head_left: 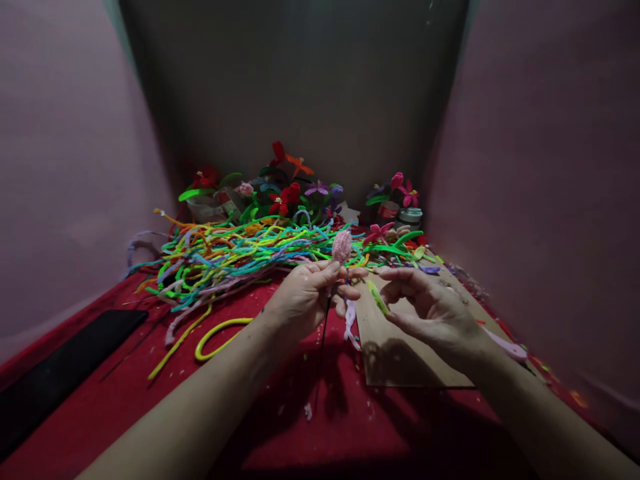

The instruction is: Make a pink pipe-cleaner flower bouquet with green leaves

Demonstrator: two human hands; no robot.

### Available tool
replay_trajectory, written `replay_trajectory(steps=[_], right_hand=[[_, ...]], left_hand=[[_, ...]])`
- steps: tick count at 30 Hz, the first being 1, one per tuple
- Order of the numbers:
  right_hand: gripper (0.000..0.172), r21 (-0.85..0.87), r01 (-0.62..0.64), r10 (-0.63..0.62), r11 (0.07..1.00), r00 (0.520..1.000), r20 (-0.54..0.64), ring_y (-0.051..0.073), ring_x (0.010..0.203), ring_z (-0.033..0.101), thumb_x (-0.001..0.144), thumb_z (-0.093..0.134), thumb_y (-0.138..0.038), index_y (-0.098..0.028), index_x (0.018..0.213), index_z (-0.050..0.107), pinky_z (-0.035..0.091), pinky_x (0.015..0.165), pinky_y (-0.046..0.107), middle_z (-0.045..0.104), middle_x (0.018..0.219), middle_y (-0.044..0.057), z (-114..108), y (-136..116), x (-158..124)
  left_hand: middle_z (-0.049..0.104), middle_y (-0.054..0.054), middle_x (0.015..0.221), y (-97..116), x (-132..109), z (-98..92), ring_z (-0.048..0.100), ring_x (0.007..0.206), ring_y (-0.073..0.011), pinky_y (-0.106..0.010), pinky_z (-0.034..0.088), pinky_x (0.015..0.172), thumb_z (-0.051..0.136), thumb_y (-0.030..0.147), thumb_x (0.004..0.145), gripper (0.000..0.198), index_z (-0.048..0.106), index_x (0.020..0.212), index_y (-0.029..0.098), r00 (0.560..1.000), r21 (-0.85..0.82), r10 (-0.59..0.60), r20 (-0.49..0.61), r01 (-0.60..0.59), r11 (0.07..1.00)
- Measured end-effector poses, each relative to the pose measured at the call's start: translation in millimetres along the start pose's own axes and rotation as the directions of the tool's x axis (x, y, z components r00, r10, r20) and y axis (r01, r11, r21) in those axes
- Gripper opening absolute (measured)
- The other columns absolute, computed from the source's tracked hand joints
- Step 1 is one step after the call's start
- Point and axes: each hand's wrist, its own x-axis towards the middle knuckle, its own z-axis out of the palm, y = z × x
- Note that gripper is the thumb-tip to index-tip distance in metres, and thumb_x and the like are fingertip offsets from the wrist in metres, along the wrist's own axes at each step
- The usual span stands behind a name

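Observation:
My left hand point(305, 297) pinches a thin dark stem topped by a fuzzy pink flower bud point(342, 246), held upright above the red cloth point(150, 407). A pale pink strand point(351, 320) dangles below those fingers. My right hand point(430, 307), just to the right, curls its fingers round a small green pipe-cleaner piece point(377, 297). Both hands hover over the left edge of a brown cardboard sheet point(400, 353). The two hands nearly touch at the fingertips.
A big tangle of coloured pipe cleaners point(240, 257) lies behind the hands. Finished pipe-cleaner flowers point(285, 187) stand at the back, with a small jar point(410, 215) at back right. A yellow loop point(220, 333) and a black flat object point(60, 373) lie left. Pink walls close in on both sides.

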Motion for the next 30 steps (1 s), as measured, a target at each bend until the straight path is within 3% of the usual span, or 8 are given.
replay_trajectory(steps=[3, 6, 10, 13, 19, 24, 30], right_hand=[[0.033, -0.186, 0.089, -0.095, 0.979, 0.995, -0.027, 0.017, 0.076, 0.054, 0.071, 0.057, -0.013, -0.022, 0.103, 0.052, 0.043, 0.078, 0.036, 0.057, 0.077, 0.001, 8.5, -3.0, 6.5], [0.033, -0.253, 0.120, -0.123, 0.960, 0.992, 0.002, 0.017, 0.074, 0.054, 0.070, 0.055, -0.011, -0.020, 0.102, 0.053, 0.043, 0.076, 0.035, 0.057, 0.075, 0.001, 15.0, -5.4, 11.5], [0.033, -0.021, -0.055, 0.057, 0.998, 0.992, 0.116, 0.018, 0.083, 0.057, 0.076, 0.055, -0.022, -0.019, 0.109, 0.051, 0.045, 0.076, 0.035, 0.061, 0.090, 0.005, 22.8, 0.2, 18.0], [0.029, 0.172, -0.130, 0.109, 0.976, 0.986, 0.128, 0.017, 0.092, 0.058, 0.078, 0.060, -0.029, -0.021, 0.105, 0.054, 0.046, 0.078, 0.032, 0.062, 0.102, 0.006, 28.1, 5.7, 22.3], [0.030, 0.200, -0.206, 0.179, 0.958, 0.973, 0.146, 0.014, 0.069, 0.057, 0.083, 0.052, -0.043, -0.019, 0.093, 0.068, 0.044, 0.063, 0.027, 0.066, 0.081, 0.004, 29.3, 4.9, 26.8], [0.025, 0.091, -0.231, 0.226, 0.969, 0.972, 0.068, 0.012, 0.057, 0.047, 0.077, 0.058, -0.037, -0.017, 0.077, 0.072, 0.037, 0.054, 0.025, 0.060, 0.065, 0.001, 23.6, 5.3, 32.2], [0.022, -0.050, -0.131, 0.126, 0.990, 0.988, -0.094, 0.014, 0.062, 0.048, 0.077, 0.060, -0.036, -0.018, 0.074, 0.072, 0.037, 0.058, 0.027, 0.060, 0.065, 0.002, 9.8, 1.1, 30.0]], left_hand=[[0.069, -0.012, 0.074, -0.3, 1.2, 0.3, 0.063, 0.055, -0.0115, -0.016, 0.047, 0.044, 0.053, 0.011, 0.081, 0.017, 0.062, 0.067, 0.006, 0.997, -0.035, 0.027, -0.066, -0.029, 0.999], [0.068, -0.010, 0.066, -0.9, 2.2, 1.4, 0.065, 0.058, -0.0131, -0.021, 0.052, 0.055, 0.051, 0.011, 0.083, 0.022, 0.062, 0.065, 0.005, 0.994, -0.052, 0.019, -0.111, -0.025, 0.998], [0.066, -0.010, 0.062, -0.9, 2.3, 2.7, 0.064, 0.054, -0.0123, -0.022, 0.052, 0.057, 0.049, 0.012, 0.085, 0.025, 0.062, 0.066, 0.004, 0.993, -0.073, -0.009, -0.120, 0.000, 0.997], [0.065, -0.010, 0.060, -0.2, 2.9, 1.6, 0.063, 0.053, -0.0123, -0.020, 0.051, 0.054, 0.051, 0.012, 0.083, 0.022, 0.062, 0.066, 0.004, 0.991, -0.079, 0.007, -0.136, -0.018, 0.997], [0.065, -0.009, 0.059, 1.3, 3.9, -1.3, 0.063, 0.053, -0.0126, -0.021, 0.052, 0.056, 0.053, 0.013, 0.082, 0.022, 0.060, 0.063, 0.006, 0.988, -0.082, 0.024, -0.154, -0.037, 0.996], [0.066, -0.010, 0.062, 0.5, 4.1, -1.5, 0.063, 0.052, -0.0123, -0.022, 0.052, 0.055, 0.055, 0.016, 0.082, 0.021, 0.061, 0.064, 0.005, 0.988, -0.035, 0.038, -0.150, -0.044, 0.998], [0.066, -0.011, 0.063, -0.6, 3.7, 0.7, 0.060, 0.048, -0.0114, -0.018, 0.045, 0.042, 0.049, 0.017, 0.085, 0.021, 0.061, 0.074, 0.004, 0.977, 0.076, 0.073, -0.201, -0.058, 0.995]])
